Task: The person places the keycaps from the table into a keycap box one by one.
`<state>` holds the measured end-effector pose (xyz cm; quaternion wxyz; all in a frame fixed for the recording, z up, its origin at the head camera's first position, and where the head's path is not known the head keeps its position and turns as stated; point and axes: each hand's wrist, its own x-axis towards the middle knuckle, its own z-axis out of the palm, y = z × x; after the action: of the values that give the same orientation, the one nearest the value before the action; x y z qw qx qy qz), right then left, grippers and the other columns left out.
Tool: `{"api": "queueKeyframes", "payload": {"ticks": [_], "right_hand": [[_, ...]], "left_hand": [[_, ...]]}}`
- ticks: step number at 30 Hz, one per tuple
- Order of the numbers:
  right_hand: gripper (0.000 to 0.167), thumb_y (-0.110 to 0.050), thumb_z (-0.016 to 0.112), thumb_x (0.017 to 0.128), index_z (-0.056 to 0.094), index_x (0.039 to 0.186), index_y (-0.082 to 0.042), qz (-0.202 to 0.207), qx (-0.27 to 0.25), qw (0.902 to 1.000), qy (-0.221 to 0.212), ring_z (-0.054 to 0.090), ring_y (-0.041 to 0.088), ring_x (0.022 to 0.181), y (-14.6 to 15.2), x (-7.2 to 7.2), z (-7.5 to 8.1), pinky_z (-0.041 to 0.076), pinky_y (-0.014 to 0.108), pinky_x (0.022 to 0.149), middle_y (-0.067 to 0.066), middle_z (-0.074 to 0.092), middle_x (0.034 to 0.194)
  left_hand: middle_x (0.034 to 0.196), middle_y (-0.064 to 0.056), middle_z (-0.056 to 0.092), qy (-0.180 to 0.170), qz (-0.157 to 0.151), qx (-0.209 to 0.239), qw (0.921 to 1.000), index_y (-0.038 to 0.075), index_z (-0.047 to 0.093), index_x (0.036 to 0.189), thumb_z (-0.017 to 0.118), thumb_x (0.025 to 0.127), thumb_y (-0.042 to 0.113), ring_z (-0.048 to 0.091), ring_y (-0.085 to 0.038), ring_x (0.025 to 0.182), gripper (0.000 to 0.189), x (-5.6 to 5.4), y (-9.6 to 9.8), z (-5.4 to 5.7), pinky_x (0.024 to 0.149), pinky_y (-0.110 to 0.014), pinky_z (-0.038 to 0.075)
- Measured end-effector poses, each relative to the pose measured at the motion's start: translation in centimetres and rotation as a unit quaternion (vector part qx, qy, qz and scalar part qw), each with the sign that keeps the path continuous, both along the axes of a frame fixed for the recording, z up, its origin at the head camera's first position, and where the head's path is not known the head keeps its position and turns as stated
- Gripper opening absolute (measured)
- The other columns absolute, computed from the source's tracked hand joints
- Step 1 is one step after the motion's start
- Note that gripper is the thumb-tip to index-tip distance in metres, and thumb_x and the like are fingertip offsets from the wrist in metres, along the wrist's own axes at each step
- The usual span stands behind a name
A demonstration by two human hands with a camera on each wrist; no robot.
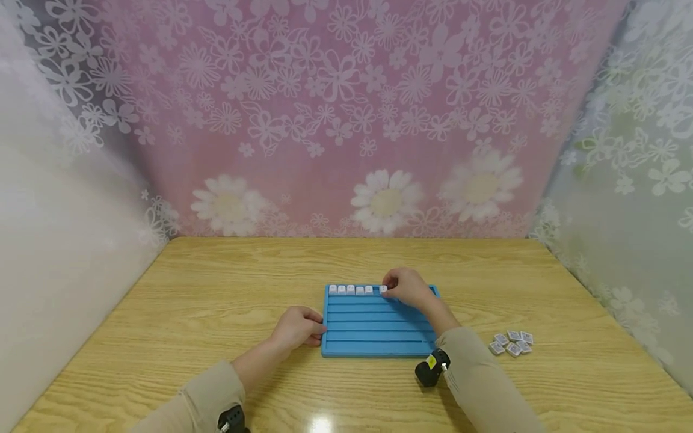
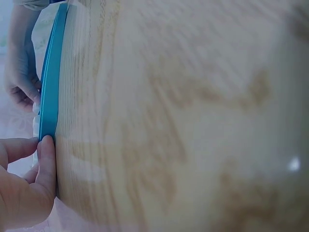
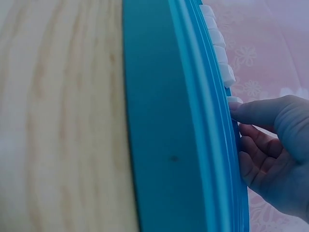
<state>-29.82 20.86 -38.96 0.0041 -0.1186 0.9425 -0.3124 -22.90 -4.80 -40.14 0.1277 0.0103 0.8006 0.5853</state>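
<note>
A blue tray (image 1: 373, 335) with ridged rows lies flat on the table. My left hand (image 1: 298, 328) holds its left edge; in the left wrist view the thumb and a finger (image 2: 47, 159) pinch the blue rim. Over the far row, my right hand (image 1: 407, 289) pinches a white keycap (image 1: 383, 290) between thumb and finger. Several white keycaps (image 1: 351, 290) sit side by side in that row, left of the held one, with a small gap between. The right wrist view shows the held keycap (image 3: 234, 100) partly hidden by the thumb.
Several loose white keycaps (image 1: 513, 343) lie in a small group on the wooden table (image 1: 243, 270), right of the tray and beside my right forearm. A pink flowered curtain (image 1: 303, 150) hangs behind the table, and pale sheets stand at both sides.
</note>
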Motion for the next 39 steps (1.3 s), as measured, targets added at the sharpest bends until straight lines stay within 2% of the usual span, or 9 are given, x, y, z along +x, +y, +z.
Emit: {"api": "queueKeyframes", "payload": {"ticks": [6,16,27,39], "right_hand": [[0.013,-0.007,0.072,0.079,0.065,0.09,-0.004,-0.003,0.013,0.9999,-0.007,0.053,0.017,0.074,-0.1,0.0,0.1,0.048,0.032,0.064,0.003,0.059,0.082],[0.013,-0.006,0.072,0.079,0.063,0.088,-0.004,0.004,0.014,0.9998,-0.012,0.051,0.018,0.072,-0.4,-0.1,0.7,0.046,0.032,0.062,0.004,0.057,0.08],[0.013,-0.009,0.073,0.079,0.062,0.086,-0.007,0.003,0.013,0.9998,-0.012,0.047,0.017,0.068,-0.4,-0.2,0.1,0.042,0.03,0.059,0.002,0.053,0.075],[0.013,-0.007,0.073,0.077,0.063,0.085,-0.007,-0.007,-0.012,0.9999,-0.01,0.046,0.017,0.067,-0.7,-0.1,-0.3,0.04,0.029,0.057,0.002,0.052,0.074]], "left_hand": [[0.078,-0.014,0.06,0.002,-0.004,0.01,0.9999,-0.014,0.059,0.1,0.064,0.08,-0.004,0.06,-0.014,0.059,0.022,0.2,0.0,0.1,0.06,-0.031,0.057],[0.079,-0.013,0.06,-0.005,-0.003,0.002,1.0,-0.013,0.059,0.102,0.064,0.082,-0.002,0.06,-0.016,0.063,0.023,0.0,0.0,0.4,0.061,-0.03,0.057],[0.079,-0.013,0.06,-0.005,-0.007,0.004,1.0,-0.013,0.059,0.101,0.063,0.082,-0.002,0.06,-0.015,0.061,0.023,0.1,0.0,0.2,0.06,-0.03,0.057],[0.08,-0.013,0.06,-0.008,-0.008,0.006,0.9999,-0.013,0.059,0.1,0.064,0.081,-0.003,0.059,-0.014,0.061,0.022,0.0,0.0,0.0,0.06,-0.029,0.057]]}}
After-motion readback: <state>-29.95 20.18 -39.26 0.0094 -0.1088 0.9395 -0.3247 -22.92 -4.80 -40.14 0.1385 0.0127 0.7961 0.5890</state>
